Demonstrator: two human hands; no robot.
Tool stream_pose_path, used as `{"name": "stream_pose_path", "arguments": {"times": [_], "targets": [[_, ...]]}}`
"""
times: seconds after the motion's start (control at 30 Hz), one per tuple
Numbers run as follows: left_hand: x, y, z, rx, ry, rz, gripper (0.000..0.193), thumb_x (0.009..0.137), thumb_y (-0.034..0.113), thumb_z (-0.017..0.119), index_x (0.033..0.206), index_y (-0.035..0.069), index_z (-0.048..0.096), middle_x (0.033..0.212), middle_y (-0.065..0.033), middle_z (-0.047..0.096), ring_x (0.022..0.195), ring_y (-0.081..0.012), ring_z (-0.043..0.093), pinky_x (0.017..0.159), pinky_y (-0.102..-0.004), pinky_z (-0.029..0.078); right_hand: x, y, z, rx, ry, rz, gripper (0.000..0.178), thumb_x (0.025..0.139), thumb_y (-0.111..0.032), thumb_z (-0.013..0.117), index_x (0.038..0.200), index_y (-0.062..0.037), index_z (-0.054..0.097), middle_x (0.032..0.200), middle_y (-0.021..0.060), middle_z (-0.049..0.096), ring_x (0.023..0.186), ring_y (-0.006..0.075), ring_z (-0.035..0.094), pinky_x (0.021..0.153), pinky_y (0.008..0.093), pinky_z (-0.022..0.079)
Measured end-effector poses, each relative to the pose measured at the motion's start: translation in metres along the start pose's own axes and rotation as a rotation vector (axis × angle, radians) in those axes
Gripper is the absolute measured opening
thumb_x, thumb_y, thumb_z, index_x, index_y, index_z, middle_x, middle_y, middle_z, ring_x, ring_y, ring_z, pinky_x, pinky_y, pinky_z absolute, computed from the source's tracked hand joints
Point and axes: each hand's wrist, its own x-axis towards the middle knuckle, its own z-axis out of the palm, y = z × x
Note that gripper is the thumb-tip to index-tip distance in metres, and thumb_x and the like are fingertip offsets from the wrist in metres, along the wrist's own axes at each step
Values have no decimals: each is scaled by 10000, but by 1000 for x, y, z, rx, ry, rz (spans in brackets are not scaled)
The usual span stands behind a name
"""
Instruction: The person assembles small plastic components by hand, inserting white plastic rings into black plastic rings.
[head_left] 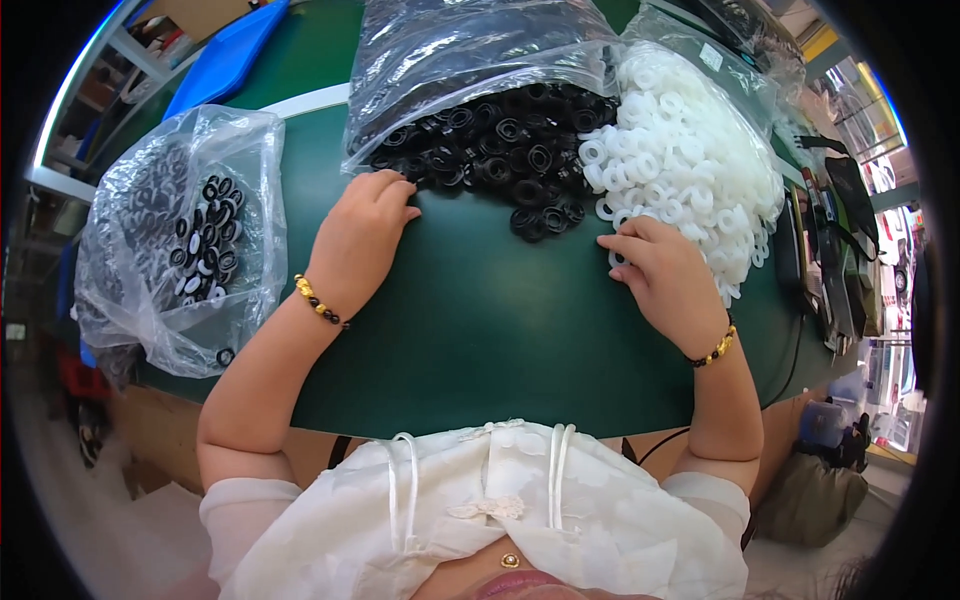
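Black plastic rings (500, 145) spill in a heap from a clear bag (480, 45) at the back of the table. My left hand (362, 232) is at the heap's near left edge, its fingers bent together at the rings; what they hold, if anything, is hidden. To the right lies a large pile of white rings (680, 140). At its near left side my right hand (668, 272) pinches a white ring (617, 259) between thumb and fingers. A few black rings (545, 220) lie at the heap's front, between my hands.
On the left, a clear plastic bag (140, 290) holds assembled black-and-white rings (208, 240). A blue tray (228, 55) sits at the far left. Dark tools and pouches (835, 240) line the right edge of the green table (490, 340), with a cable (795, 365) hanging there.
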Motion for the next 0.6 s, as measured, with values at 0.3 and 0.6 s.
{"name": "stream_pose_path", "arguments": {"times": [0.3, 0.6], "targets": [[7, -6, -7, -119, -59, -98, 190, 830, 83, 748, 849, 2, 576, 999, -130, 649, 887, -342, 636, 787, -385, 520, 4, 1, -3, 121, -81, 16, 305, 808, 6, 686, 1112, -29, 686, 1005, 131, 640, 932, 343, 625, 816, 390, 515], [-10, 47, -39, -959, -244, -283, 384, 852, -66, 703, 1227, 7, 661, 1145, -100, 643, 899, -115, 654, 734, -234, 596, 6, -23, 16, 1528, -455, 313, 339, 994, -146, 628, 1304, -14, 596, 1152, 45, 644, 1009, 123, 647, 868, 241, 534]]}}
